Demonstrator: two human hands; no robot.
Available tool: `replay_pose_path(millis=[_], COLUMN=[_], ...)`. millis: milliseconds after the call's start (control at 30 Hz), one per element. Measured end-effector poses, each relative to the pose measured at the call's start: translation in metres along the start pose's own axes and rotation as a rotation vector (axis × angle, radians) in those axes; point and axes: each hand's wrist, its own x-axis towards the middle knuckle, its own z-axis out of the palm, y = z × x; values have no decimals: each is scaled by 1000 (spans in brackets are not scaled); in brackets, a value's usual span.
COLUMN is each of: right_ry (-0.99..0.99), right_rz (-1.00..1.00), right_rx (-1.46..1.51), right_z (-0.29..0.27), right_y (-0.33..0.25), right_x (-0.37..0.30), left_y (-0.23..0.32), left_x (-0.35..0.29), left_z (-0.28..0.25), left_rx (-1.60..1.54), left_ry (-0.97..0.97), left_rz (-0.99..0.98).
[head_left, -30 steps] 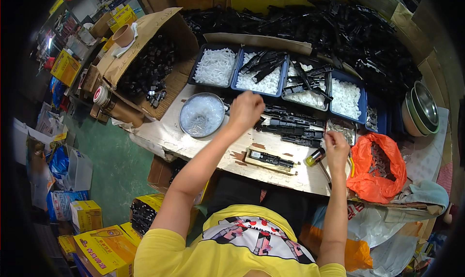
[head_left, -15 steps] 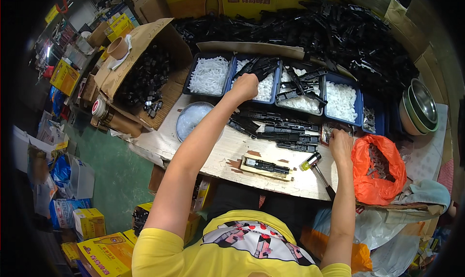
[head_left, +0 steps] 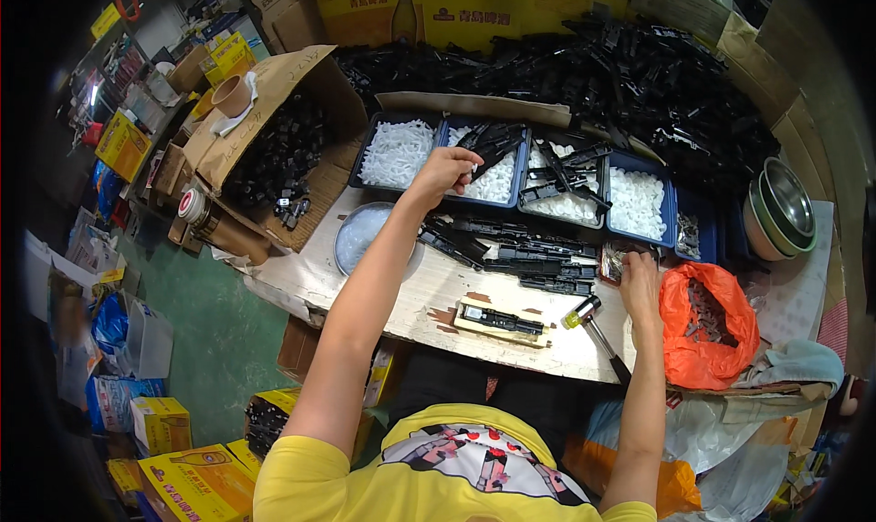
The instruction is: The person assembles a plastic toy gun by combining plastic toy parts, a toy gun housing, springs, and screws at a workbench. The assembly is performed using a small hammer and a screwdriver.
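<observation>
- Wooden jig (head_left: 502, 322) with a black part lies nearest on the bench, hammer (head_left: 598, 326) beside it, handy.
- Right hand (head_left: 639, 280) rests near the orange bag (head_left: 707, 326); grip unclear.
- Left hand (head_left: 444, 171) reaches into the blue tray (head_left: 488, 161), fingers pinched over black parts and white pieces.

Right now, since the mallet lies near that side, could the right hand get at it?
Probably yes. The right hand rests on the bench just beside the mallet, with nothing lying between them and its handle pointing toward the person.
</observation>
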Motion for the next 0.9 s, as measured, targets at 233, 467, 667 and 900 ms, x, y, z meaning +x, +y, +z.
replay_pose_path(millis=[233, 467, 667, 900], right_ry=[-40, -218, -326, -322], right_rz=[-21, -150, -115, -153], right_rx=[896, 1275, 1359, 1247], right_z=[-25, -33, -29, -34], right_y=[-64, -127, -141, -143], right_x=[-18, -39, -48, -53], left_y=[-17, -52, -57, -61], left_x=[-76, -147, -170, -179], left_z=[26, 64, 67, 64], left_rx=[-692, -973, -702, -575], left_ry=[-268, -407, -353, -321], left_rz=[-19, -86, 5, 57])
